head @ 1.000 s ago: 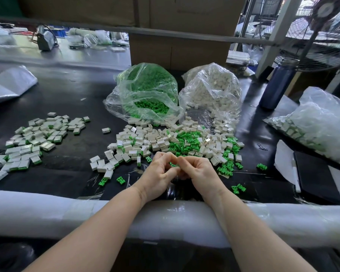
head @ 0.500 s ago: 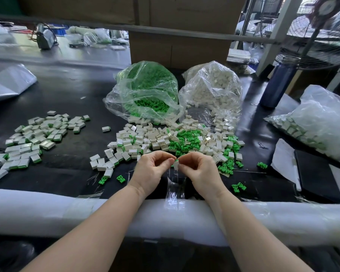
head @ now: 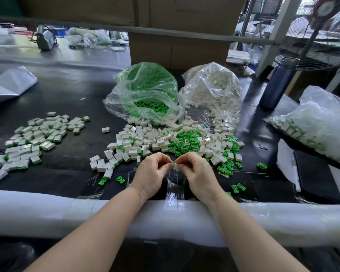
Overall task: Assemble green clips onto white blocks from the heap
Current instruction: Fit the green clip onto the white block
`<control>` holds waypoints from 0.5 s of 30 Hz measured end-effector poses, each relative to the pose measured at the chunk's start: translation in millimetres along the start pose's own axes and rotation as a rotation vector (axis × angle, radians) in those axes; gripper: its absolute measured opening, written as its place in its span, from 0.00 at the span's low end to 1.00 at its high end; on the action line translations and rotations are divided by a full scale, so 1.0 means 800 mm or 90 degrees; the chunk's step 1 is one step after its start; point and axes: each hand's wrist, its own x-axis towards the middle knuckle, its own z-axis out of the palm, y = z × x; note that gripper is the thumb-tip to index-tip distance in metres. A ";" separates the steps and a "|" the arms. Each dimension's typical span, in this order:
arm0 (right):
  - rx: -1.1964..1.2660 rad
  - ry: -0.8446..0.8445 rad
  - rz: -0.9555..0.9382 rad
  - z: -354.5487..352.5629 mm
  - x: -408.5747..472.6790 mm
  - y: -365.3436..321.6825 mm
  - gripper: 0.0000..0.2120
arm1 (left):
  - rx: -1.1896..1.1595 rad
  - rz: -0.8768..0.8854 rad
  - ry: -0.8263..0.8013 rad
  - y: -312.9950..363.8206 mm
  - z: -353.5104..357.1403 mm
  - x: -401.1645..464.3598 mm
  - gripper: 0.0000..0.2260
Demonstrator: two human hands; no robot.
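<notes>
Heap (head: 173,142) beyond hands; bags (head: 145,91) behind

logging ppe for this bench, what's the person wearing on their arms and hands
Nothing that shows. Both forearms are bare right to the bottom edge of the head view, with no sleeve or cuff in sight. The left hand and the right hand wear no gloves, and no watch, bracelet or ring can be seen.

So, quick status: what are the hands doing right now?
Left hand pinching small green plastic clip. Right hand pinching small white plastic block. Parts touching, between fingertips. Nothing in the way.
</notes>
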 end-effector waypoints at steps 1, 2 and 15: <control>-0.006 0.001 -0.002 0.000 0.000 -0.001 0.04 | 0.025 0.007 -0.001 -0.001 0.001 0.000 0.03; -0.009 0.000 -0.003 0.001 -0.001 -0.001 0.04 | 0.054 0.016 -0.001 -0.001 0.002 -0.001 0.03; -0.039 0.004 -0.022 0.001 -0.004 -0.004 0.05 | 0.126 0.017 -0.044 -0.005 0.006 0.000 0.04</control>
